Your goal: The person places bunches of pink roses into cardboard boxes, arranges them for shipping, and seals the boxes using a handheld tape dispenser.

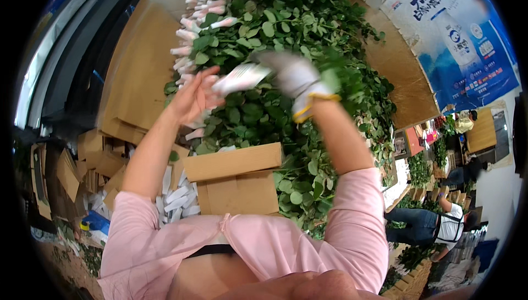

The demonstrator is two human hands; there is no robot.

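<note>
A rose, its bud in a white sleeve [240, 78] with pinkish print, is held sideways over a heap of leafy stems. My right hand [297, 77], in a white and grey glove with a yellow cuff, is closed on it just behind the bud. Motion blurs this hand, and blurred leaves trail out to its right. My bare left hand [198, 99] is by the bud's tip, fingers apart; whether they touch the sleeve I cannot tell. Beneath both hands lies the heap of green rose stems [269, 30], its sleeved buds [190, 34] lined up along the left side.
A brown cardboard box [236, 190] sits close to my body, beside a pile of white paper strips [179, 203]. Tall cardboard sheets [132, 69] lean at left. A blue and white printed carton [467, 47] borders the right. Another person [434, 225] works farther right.
</note>
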